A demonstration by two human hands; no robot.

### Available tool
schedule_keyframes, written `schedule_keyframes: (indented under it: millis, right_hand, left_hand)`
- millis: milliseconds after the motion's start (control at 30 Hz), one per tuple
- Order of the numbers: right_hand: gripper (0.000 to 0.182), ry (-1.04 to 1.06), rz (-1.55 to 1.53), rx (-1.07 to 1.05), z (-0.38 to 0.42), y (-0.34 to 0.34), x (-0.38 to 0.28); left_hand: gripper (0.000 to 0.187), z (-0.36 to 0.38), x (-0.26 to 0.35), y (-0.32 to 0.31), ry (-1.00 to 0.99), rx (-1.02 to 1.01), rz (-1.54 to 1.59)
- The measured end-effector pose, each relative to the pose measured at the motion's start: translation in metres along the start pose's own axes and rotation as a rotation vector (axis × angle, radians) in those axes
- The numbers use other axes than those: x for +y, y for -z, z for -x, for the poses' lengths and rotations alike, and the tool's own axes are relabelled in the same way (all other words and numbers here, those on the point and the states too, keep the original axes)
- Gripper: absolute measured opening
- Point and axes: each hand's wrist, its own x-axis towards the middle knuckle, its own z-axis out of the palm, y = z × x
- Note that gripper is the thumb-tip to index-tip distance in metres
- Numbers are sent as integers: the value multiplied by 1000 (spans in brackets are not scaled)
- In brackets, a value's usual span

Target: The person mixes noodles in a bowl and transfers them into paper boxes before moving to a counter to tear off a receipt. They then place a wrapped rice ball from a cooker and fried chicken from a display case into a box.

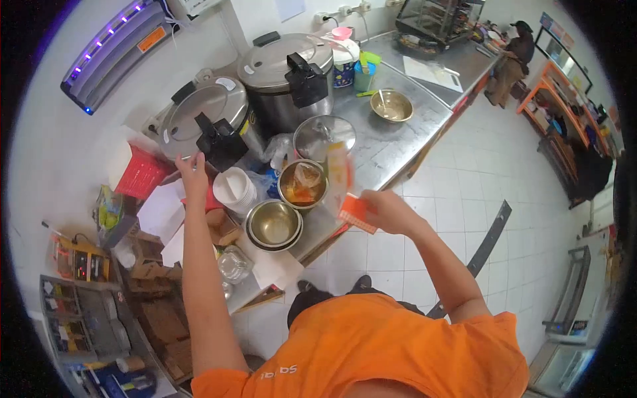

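Note:
My right hand (391,212) is closed around an orange-and-white printed paper packet (355,211), whose upper part is smeared by motion. The packet hangs over the counter's front edge, to the right of a steel bowl with an orange-brown content in a clear bag (303,184). My left hand (192,178) reaches up at the near side of the left large steel cooker (204,118), with thumb and fingers apart and nothing in them. Close by it are a red plastic basket (141,172) and a white sheet of paper or card (161,213).
Stacked white bowls (234,189), nested steel bowls (274,224), a glass lid (324,138) and clear plastic containers (234,264) crowd the near counter. A second cooker (285,63) stands behind. Farther along are a golden bowl (391,106) and a person (514,63).

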Motion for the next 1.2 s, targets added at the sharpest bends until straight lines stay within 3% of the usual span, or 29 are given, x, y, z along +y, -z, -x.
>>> schedule_keyframes:
  millis: [33, 100, 167, 367, 467, 533, 633, 767, 833, 867, 967, 1033, 1133, 1200]
  right_hand:
    - [19, 20, -115, 38, 1, 8, 11]
    - [18, -26, -43, 106, -5, 14, 35]
    - [14, -33, 49, 169, -20, 10, 57]
    - [15, -190, 442, 152, -141, -90, 193]
    - [21, -208, 494, 279, -161, -97, 188]
    - [24, -97, 442, 291, -164, -71, 136]
    - [28, 150, 236, 345, -199, -25, 50]
    - [25, 523, -51, 356, -291, 11, -76]
    - [22, 684, -88, 255, -343, 16, -137]
    - [22, 695, -48, 179, -375, 8, -157]
    - [25, 630, 264, -75, -466, -37, -203]
    - [30, 666, 618, -251, -542, -95, -196]
    - [36, 754, 805, -471, -590, -151, -176]
    - [35, 737, 885, -502, -594, -159, -181]
  left_hand:
    - [77, -2, 6, -4, 19, 19, 0]
    - [77, -6, 11, -10, 56, 49, -3]
    - [76, -18, -5, -16, -96, 91, -61]
    - [76, -35, 10, -62, -222, 96, 28]
    - [79, -39, 22, -64, -227, 107, 124]
    - [81, -51, 33, -58, -225, 99, 173]
    - [95, -84, 97, -45, -217, 93, 128]
    - [125, -150, 172, -17, -136, 124, 94]
    - [137, -180, 199, -7, -147, 96, -57]
    - [138, -189, 219, -6, -134, 73, -188]
    - [143, -212, 243, -26, -205, 411, -759]
    - [136, -220, 264, -13, -169, 346, -705]
    - [130, -228, 260, -13, -238, 390, -691]
    - [129, -250, 268, 1, -177, 274, -675]
